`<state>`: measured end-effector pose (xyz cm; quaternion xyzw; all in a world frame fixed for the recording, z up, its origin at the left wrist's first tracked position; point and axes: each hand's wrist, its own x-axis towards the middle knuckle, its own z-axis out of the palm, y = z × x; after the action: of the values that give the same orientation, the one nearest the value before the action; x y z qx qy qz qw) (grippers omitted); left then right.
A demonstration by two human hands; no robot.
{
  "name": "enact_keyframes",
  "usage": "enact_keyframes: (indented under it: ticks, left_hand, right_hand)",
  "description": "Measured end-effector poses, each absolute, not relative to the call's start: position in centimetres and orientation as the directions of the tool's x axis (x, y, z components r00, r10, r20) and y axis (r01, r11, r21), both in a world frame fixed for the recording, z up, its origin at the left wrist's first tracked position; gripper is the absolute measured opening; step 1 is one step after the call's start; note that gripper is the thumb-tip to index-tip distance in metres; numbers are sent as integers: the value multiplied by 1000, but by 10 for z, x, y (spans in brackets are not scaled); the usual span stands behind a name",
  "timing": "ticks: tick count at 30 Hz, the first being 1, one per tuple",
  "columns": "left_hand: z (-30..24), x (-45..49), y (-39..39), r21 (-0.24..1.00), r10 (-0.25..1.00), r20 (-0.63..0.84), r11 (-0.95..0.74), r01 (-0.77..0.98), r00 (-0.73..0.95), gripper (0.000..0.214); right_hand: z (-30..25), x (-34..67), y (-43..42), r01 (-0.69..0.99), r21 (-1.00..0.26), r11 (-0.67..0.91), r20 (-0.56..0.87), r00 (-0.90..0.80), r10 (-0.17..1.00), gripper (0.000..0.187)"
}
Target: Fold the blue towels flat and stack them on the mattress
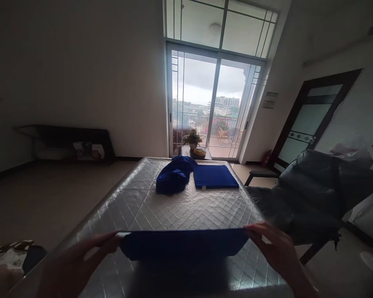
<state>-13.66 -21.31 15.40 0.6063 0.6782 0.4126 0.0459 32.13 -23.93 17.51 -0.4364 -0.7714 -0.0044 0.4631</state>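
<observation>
Clock positions refer to the centre of the table cover, a silvery sheet with quilted diamond texture. At 8 o'clock, the left hand pinches the left end of the blue panel. At 11 o'clock lies a crumpled blue cloth, rounded and creased. The panel, straight-edged along its top, spans 6 o'clock. At 1 o'clock rests a flat, rectangular folded blue piece. At 4 o'clock, the right hand pinches the panel's right end.

Matt held cloth, glossy tablecloth
</observation>
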Motion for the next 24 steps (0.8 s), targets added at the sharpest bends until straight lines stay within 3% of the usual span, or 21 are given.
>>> enact_keyframes:
  ticks: [6,9,14,18,21,24]
  left_hand:
    - [211,-120,-155,800,978,202,-133,585,-54,47]
    - [227,-105,-120,883,980,194,-189,430,33,52]
    - [234,-89,-97,939,934,295,-245,239,-200,54]
    - [206,-97,-116,953,913,298,-270,134,-278,49]
    - [156,-105,-140,959,931,185,-101,265,-314,46]
    - [93,-103,-160,875,965,21,109,473,-261,41]
  right_hand:
    - [216,333,-171,715,-493,495,494,-239,836,25]
    - [223,332,-125,717,-502,483,469,-243,849,30]
    - [236,320,-95,707,-518,482,584,-119,803,32]
    - [215,317,-123,657,-520,546,654,-105,749,28]
    - [156,317,-153,589,-569,574,601,-179,779,27]
    - [83,312,-179,579,-668,467,437,-203,876,36]
